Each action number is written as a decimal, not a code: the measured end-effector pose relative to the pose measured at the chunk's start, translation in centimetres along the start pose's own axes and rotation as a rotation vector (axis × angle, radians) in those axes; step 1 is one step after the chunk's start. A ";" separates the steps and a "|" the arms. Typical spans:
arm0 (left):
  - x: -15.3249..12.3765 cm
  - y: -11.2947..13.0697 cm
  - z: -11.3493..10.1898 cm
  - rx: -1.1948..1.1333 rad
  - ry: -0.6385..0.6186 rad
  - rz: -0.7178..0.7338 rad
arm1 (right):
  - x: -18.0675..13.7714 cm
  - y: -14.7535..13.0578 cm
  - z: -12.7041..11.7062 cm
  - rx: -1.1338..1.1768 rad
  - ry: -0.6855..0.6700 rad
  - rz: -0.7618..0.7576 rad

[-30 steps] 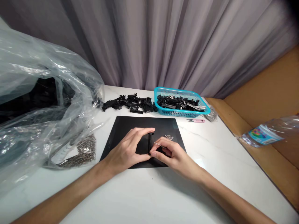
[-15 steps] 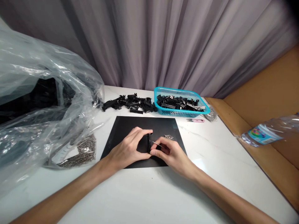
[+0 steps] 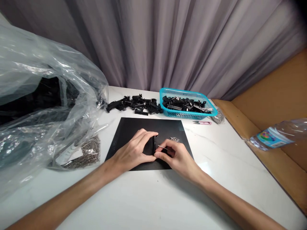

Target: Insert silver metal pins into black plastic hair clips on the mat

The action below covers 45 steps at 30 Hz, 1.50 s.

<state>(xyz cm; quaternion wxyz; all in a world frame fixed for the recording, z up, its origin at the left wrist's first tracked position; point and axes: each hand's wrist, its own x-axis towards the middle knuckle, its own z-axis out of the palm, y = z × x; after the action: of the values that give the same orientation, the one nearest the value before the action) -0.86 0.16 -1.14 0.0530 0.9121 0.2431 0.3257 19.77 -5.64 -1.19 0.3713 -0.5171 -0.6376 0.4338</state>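
My left hand (image 3: 134,147) grips a narrow black plastic part (image 3: 154,145) by its two ends, fingertips at the far end and thumb at the near end. The part stands over a black mat (image 3: 129,127). Close on its right, my right hand (image 3: 176,155) is closed, with thumb and index fingertip pinched at the part's near end. A thin metal rod (image 3: 163,147) sticks out of the right hand's fingers toward the part. Whatever lies between those fingertips is too small to make out. Behind the right hand lies a small pile of silver metal pins (image 3: 175,139) on the mat.
Black plastic parts (image 3: 137,103) are heaped behind the mat, beside a blue basket (image 3: 189,114) of similar parts. Pink-handled snips (image 3: 202,122) lie to the right. A bag of small metal pieces (image 3: 88,151) and large clear plastic (image 3: 79,60) occupy the left; a bottle (image 3: 273,137) and cardboard (image 3: 275,86) the right.
The view has shifted slightly. Both hands keep nearly the same hold on the black part, and the part now looks slightly more upright.
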 end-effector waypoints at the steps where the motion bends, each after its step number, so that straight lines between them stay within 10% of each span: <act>1: 0.0 0.0 0.0 0.002 -0.001 0.002 | 0.0 0.0 0.0 0.003 0.004 0.001; 8: 0.0 0.1 -0.2 -0.136 -0.056 -0.110 | 0.1 -0.6 -1.5 0.090 -0.062 0.009; 19: 0.5 -0.4 -0.5 -0.275 -0.023 -0.278 | -0.4 -0.6 -2.8 -0.074 0.208 -0.249; 27: 1.0 -0.1 -1.2 -0.349 -0.083 -0.375 | -0.4 -1.0 -2.4 0.401 0.053 -0.160; 45: 0.9 -0.5 -0.7 -0.351 -0.113 -0.406 | -0.7 -0.8 -1.2 0.200 0.082 -0.219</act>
<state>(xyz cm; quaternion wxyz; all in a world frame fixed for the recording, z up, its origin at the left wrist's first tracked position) -0.94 0.95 -0.20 0.2881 0.8381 0.3576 0.2944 20.76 -6.17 -0.06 0.4916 -0.4221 -0.6282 0.4307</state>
